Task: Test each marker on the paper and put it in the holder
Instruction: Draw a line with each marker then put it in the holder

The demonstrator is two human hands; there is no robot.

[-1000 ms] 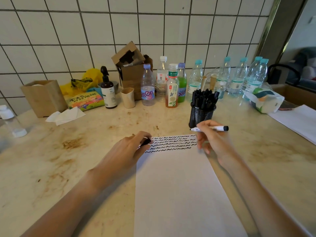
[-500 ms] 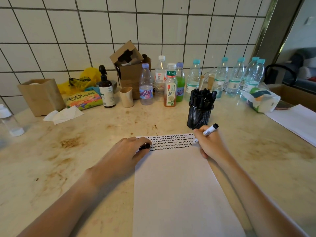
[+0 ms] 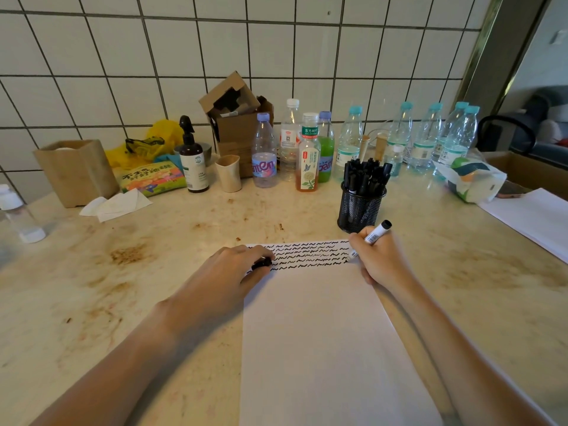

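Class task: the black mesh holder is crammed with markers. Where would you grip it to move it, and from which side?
Grip the black mesh holder around its lower wall, coming from its bare left side. Markers bristle from the top, and the right hand sits just in front, so neither the rim nor the near side is free.

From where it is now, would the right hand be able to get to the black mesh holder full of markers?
Probably yes. The right hand, gripping a white marker with its tip on the paper, sits just in front of the black mesh holder, and nothing stands between them.
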